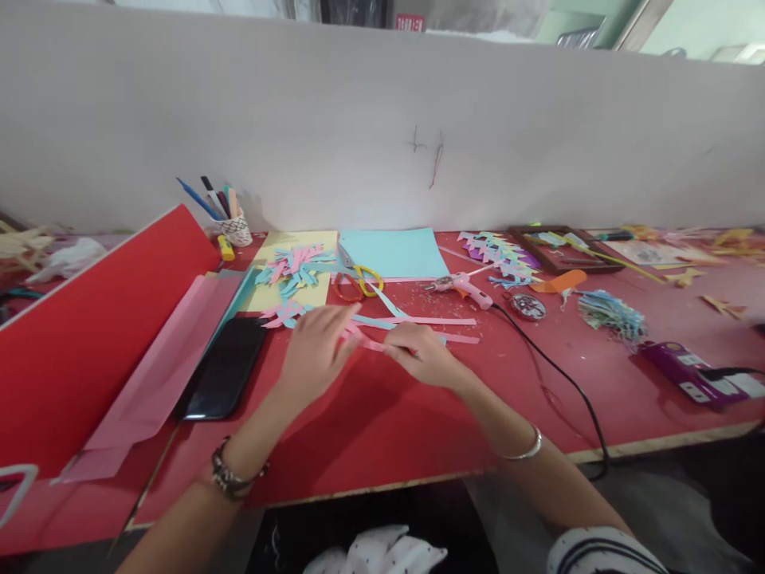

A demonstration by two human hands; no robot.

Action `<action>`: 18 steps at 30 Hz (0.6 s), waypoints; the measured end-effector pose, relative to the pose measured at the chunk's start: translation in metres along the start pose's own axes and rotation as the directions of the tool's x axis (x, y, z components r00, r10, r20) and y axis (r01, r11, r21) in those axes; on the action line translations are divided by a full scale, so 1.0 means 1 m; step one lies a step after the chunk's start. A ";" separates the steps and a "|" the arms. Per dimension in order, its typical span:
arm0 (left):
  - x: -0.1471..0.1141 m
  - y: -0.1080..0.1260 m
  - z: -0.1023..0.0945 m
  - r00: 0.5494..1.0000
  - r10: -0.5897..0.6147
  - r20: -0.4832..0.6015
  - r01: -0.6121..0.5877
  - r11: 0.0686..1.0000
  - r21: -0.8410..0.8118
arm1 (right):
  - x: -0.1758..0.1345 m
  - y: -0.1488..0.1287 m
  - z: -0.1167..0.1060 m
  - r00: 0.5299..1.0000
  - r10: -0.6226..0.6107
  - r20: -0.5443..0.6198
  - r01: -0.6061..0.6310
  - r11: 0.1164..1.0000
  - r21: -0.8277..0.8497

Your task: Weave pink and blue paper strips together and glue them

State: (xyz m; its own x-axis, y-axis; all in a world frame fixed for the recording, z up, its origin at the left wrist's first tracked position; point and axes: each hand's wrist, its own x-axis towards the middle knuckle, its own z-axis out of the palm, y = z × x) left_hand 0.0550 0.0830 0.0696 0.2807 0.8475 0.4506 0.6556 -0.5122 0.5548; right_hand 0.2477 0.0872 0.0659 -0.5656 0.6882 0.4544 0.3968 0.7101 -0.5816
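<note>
- Head view, right hand (427,355): fingers curled in, thumb and forefinger nearly closed; a narrow pink strip (373,345) is pinched at the tips.
- Left hand (316,351): half open, fingers extended, thumb set apart. The strip's other end lies by the thumb; whether it is gripped there cannot be told.
- Position of strip: between the two hands, over the red table (358,446). Slipping or a skewed crease could be caused by slack at the left end; tearing, by a hard pull from the right.
- Loose pink strip (442,321): laid just beyond the right hand; it could be dragged or tangled by a sweep of the knuckles.
- Folded paper pieces (292,267): heaped on a yellow sheet (323,299), others near the left hand; scattering could be caused by a brush of the fingers.
- Scissors (357,271): laid beyond the hands, blades toward the pile; fingers could be nicked by a careless reach.
- Glue gun (457,285): its heat cannot be judged; it could be shifted if its black cord (562,367) were snagged by the right forearm.
</note>
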 end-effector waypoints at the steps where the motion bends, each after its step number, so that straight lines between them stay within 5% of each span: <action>1: -0.002 0.006 0.001 0.993 0.022 0.120 -0.023 1.000 0.007 | 0.001 -0.002 0.000 1.000 -0.026 0.016 0.026 1.000 -0.011; 3: -0.007 0.015 0.002 0.956 -0.033 0.291 0.036 0.999 -0.006 | 0.002 -0.005 -0.001 0.999 -0.016 0.037 0.016 1.000 -0.002; 5: -0.012 0.016 0.002 0.934 -0.093 0.344 0.103 0.995 -0.010 | 0.002 -0.006 -0.004 0.998 0.037 0.049 -0.039 0.999 0.024; 14: -0.038 -0.007 -0.015 0.890 -0.210 0.405 0.251 0.967 -0.050 | 0.008 0.007 -0.013 0.944 0.268 0.192 -0.287 0.955 0.073; 18: -0.045 -0.018 -0.019 0.862 -0.314 0.397 0.299 0.949 0.100 | 0.024 0.019 -0.003 0.913 0.365 0.182 -0.342 0.928 -0.145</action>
State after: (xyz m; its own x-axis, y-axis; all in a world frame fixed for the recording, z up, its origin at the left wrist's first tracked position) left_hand 0.0170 0.0516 0.0530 0.3151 0.9469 -0.0634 0.7763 -0.2187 0.5913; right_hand 0.2438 0.1174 0.0675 -0.5031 0.8605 0.0802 0.6670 0.4456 -0.5972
